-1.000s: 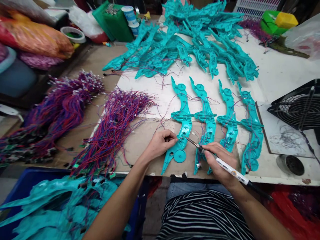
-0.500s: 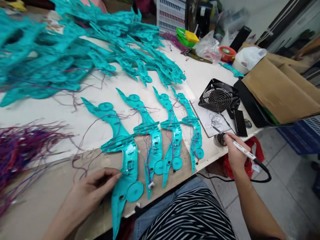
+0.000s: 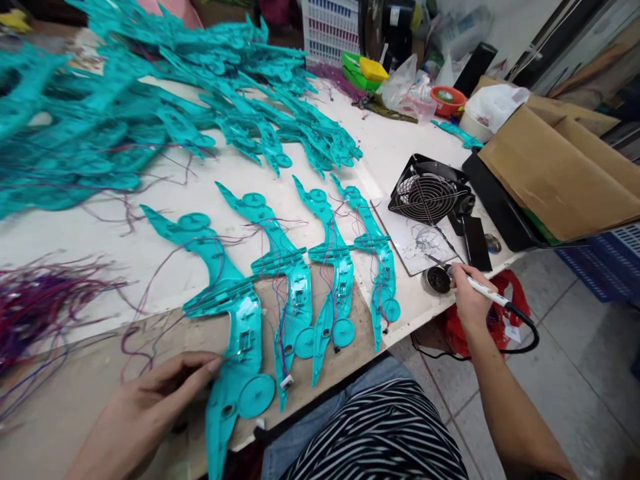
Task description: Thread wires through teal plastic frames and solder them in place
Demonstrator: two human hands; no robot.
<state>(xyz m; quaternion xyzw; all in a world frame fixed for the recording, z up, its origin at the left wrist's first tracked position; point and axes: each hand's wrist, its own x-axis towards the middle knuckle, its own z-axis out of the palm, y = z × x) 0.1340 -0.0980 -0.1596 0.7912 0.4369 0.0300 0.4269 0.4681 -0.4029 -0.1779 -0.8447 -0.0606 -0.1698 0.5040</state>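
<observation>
My left hand (image 3: 170, 393) is closed in a pinch at the edge of the nearest teal plastic part (image 3: 245, 320). A thin wire seems to run from its fingertips, mostly hidden. Several similar teal parts lie in a row to the right, with red and blue wires and small metal contacts. My right hand (image 3: 473, 297) grips a white soldering iron (image 3: 483, 288) with a black cable. The iron's tip reaches over a small round tin (image 3: 436, 280) with dark contents, near the table edge.
A black fan (image 3: 427, 190) stands on a white board (image 3: 395, 233). Teal parts are heaped at the back left (image 3: 125, 127), and a wire bundle (image 3: 40, 307) lies left. At right are a cardboard box (image 3: 555, 173) and a red bag (image 3: 453, 330) below the table edge.
The view has shifted, so the table things sit slightly left. The soldering iron has moved a little relative to the tin, uncovering more of its opening. My left hand keeps its pinch.
</observation>
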